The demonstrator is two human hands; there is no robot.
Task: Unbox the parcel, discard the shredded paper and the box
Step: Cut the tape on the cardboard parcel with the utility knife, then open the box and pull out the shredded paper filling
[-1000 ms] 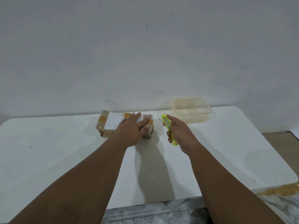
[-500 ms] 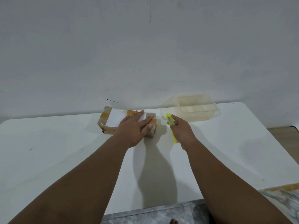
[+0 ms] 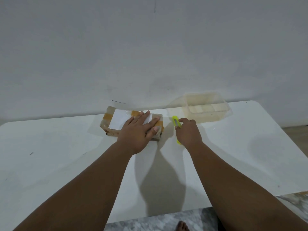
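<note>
The parcel [image 3: 116, 123] is a small brown box with tan tape strips and a white label on top. It lies flat, sealed, at the far edge of the table [image 3: 66, 155].

Clear plastic tub [image 3: 206, 116], back R of white table [image 3: 66, 147].

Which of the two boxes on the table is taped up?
The brown cardboard parcel with the white label, under the flat left hand. The other, a clear plastic container near the wall, is see-through and has no tape.
</note>
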